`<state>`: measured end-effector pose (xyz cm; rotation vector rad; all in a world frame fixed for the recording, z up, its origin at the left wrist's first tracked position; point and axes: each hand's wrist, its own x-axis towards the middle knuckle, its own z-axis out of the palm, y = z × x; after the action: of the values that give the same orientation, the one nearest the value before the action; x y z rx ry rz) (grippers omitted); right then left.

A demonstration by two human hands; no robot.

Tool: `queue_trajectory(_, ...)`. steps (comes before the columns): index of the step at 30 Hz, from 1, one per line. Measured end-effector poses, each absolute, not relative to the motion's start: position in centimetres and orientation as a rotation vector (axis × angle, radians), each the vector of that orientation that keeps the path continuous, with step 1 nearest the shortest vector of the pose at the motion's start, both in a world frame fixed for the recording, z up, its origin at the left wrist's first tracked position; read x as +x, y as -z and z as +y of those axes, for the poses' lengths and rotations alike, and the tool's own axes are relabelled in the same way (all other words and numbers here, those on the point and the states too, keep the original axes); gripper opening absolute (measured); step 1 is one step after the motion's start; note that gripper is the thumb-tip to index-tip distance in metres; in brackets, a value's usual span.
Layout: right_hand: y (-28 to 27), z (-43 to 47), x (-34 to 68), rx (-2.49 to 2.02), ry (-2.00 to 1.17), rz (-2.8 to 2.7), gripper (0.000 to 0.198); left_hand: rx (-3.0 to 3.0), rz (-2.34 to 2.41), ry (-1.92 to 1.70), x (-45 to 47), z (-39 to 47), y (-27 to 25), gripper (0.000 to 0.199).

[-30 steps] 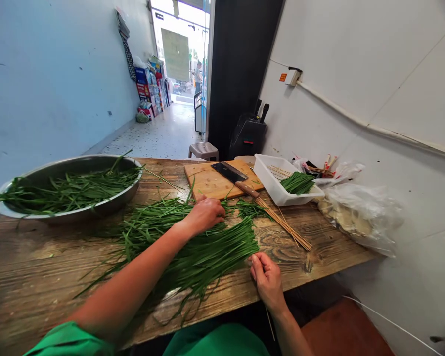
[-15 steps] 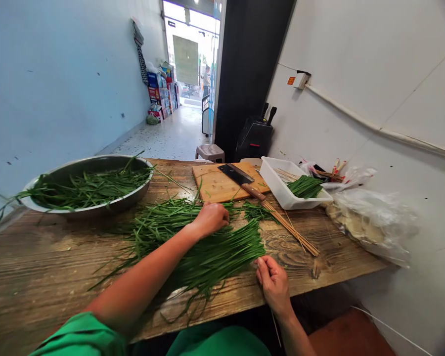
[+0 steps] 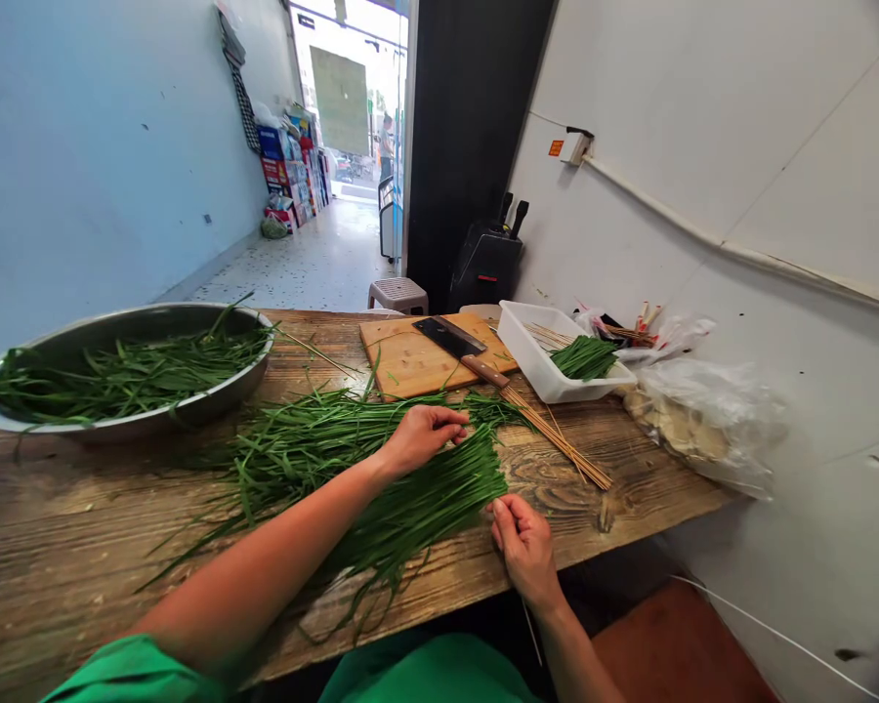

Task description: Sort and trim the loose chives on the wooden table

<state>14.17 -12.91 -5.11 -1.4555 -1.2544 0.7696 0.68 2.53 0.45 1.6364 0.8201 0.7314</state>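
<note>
My left hand is just over the far edge of the laid-out green chives, its fingers loosely bent and a little apart, with nothing visible in them. At the near corner of the chives' cut ends, my right hand pinches a thin wooden skewer; the lower part shows below the hand, and the tip is hidden. A looser heap of chives lies behind my left forearm. Short green pieces are scattered beside the cutting board.
A cleaver rests on the board, its handle over a bundle of skewers. On the left stands a metal basin of greens. To the right are a white plastic tub with chives and a clear plastic bag.
My left hand has shifted right along the chives, and its fingers have loosened from a tighter curl. My right hand stays near the cut ends. The whole view has swung slightly right.
</note>
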Motion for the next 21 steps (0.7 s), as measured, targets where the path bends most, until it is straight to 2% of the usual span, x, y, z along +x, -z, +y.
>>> queue_trajectory(4,5.05,-12.95,14.16,-1.451,-0.747,-1.262,0.028,1.692,0.885,-0.744,0.58,2.46,-0.64,0.02)
queue_trajectory(21,5.08,-12.94,14.08,-1.462,-0.758,-1.252,0.028,1.835,0.887,-0.802,0.71,1.98,-0.86,0.021)
